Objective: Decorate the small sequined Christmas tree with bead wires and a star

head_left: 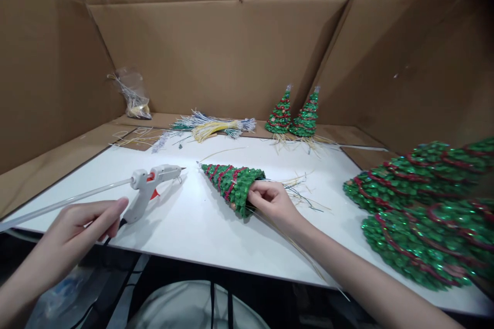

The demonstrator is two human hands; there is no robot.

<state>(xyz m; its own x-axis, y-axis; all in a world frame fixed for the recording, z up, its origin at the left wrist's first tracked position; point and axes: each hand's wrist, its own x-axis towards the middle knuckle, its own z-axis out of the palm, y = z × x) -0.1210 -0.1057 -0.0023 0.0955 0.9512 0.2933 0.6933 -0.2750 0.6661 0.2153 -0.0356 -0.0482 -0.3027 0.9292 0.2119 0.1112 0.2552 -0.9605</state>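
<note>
A small green Christmas tree with red garland lies on its side on the white table, its tip to the left and its hollow base to the right. At that base, my right hand is closed, its fingers gripping the rim and partly hidden inside. Long wires trail from the base under my right wrist. To the left lies a white glue gun with a long glue stick in its back. My left hand is closed beside its handle; whatever its fingers pinch is hidden.
Two finished-looking small trees stand at the back. Larger green trees crowd the right side. Bundles of white and yellow wires lie at the rear, near a clear plastic bag. Cardboard walls enclose the table.
</note>
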